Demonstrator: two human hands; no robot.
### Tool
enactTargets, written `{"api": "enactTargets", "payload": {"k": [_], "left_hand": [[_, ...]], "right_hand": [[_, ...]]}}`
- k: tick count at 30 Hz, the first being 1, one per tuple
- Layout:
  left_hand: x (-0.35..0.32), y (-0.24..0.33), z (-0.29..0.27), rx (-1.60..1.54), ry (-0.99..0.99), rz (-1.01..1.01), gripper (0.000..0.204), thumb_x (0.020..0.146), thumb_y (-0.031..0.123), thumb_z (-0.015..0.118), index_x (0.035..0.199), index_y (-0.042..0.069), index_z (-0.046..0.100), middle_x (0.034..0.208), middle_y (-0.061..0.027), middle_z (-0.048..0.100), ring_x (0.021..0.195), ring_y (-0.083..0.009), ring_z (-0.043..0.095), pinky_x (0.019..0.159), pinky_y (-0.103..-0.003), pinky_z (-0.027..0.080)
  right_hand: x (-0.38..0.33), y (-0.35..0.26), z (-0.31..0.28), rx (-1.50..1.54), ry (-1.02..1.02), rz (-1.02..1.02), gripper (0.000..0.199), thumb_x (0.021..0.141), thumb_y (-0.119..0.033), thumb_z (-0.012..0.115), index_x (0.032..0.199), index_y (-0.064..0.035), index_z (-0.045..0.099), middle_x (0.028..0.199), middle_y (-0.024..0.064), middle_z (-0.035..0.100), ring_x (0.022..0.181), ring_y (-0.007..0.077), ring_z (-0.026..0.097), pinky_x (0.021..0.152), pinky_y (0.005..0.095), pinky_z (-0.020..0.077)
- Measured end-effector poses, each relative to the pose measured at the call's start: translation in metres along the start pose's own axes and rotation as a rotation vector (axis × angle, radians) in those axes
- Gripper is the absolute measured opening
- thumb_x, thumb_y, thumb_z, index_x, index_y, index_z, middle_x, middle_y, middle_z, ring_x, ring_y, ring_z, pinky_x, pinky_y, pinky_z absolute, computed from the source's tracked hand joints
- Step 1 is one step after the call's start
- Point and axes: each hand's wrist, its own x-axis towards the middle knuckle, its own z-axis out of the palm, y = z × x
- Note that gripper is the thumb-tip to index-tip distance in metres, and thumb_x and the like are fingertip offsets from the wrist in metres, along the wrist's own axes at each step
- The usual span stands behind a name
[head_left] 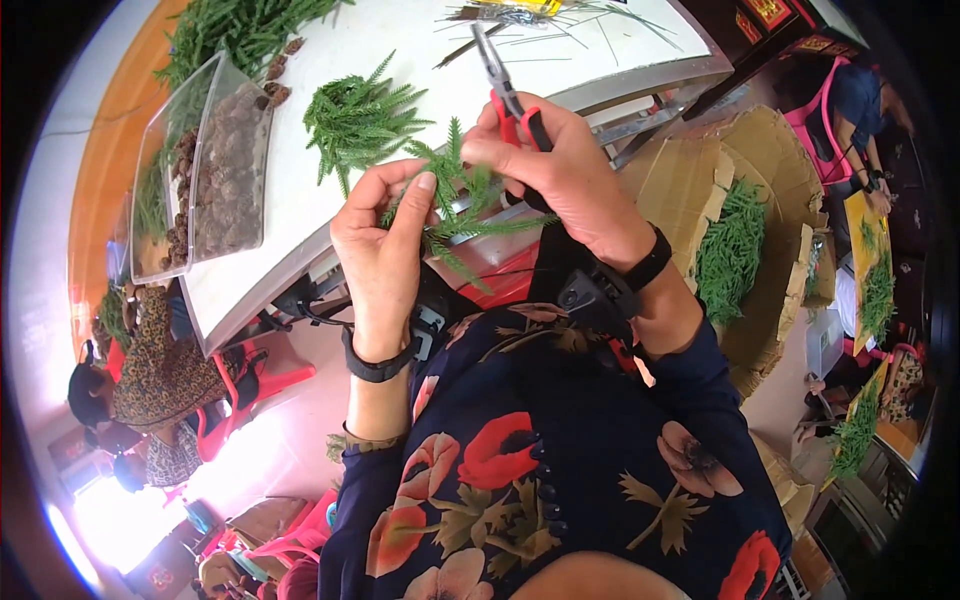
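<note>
1. Two hands at work: left hand (378,250), right hand (560,170).
2. Two black wristbands (378,368), one on each wrist.
3. One pair of pliers (510,100) with red and black handles.
4. One green sprig (455,205) held between the hands.
5. One loose heap of green sprigs (360,120) on the table.
6. One clear plastic tray (200,170) of brown cones; cones too many to count.
7. One white table (400,40).
8. One cardboard box (760,200) filled with greenery.
9. Two other people: one (160,370) at lower left, one (860,110) at upper right.
</note>
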Motion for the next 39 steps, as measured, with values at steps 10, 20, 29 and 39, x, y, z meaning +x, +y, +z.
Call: {"api": "enactTargets", "payload": {"k": [10,20,29,39], "left_hand": [[-0.007,0.001,0.003,0.041,-0.026,-0.084,0.012,0.087,0.008,0.066,0.096,0.001,0.066,0.069,0.0032,0.06,0.058,-0.0025,0.05,0.052,-0.017,0.037],[0.116,0.022,-0.069,0.243,0.114,0.188,0.02,0.083,0.018,0.069,0.087,-0.002,0.069,0.07,0.0016,0.06,0.064,-0.0048,0.051,0.058,-0.02,0.04],[0.167,-0.04,-0.067,1.165,0.087,0.122,0.019,0.082,0.029,0.064,0.09,0.013,0.072,0.084,-0.0113,0.069,0.079,-0.0303,0.066,0.067,-0.039,0.05],[0.145,-0.056,-0.057,1.215,0.205,0.107,0.022,0.088,0.033,0.058,0.092,0.013,0.065,0.085,-0.0122,0.069,0.082,-0.0336,0.065,0.067,-0.044,0.05]], "right_hand": [[0.005,0.019,0.007,-0.031,-0.004,-0.107,0.015,0.081,-0.008,0.071,0.091,-0.0049,0.06,0.074,-0.0048,0.056,0.062,0.0024,0.046,0.054,0.019,0.0358],[-0.001,0.022,-0.021,-0.156,0.127,-0.054,0.016,0.084,-0.016,0.069,0.092,-0.0058,0.059,0.074,-0.0036,0.056,0.061,0.0028,0.047,0.053,0.0185,0.0361],[0.01,0.031,-0.065,-0.579,0.239,-0.22,0.028,0.083,-0.023,0.071,0.096,-0.0006,0.061,0.074,0.0028,0.057,0.065,0.0155,0.056,0.062,0.0289,0.0463],[0.095,0.021,-0.183,-1.542,0.437,-0.281,0.045,0.079,-0.042,0.068,0.097,-0.0017,0.063,0.089,0.0154,0.061,0.086,0.0351,0.059,0.073,0.0427,0.0482]]}}
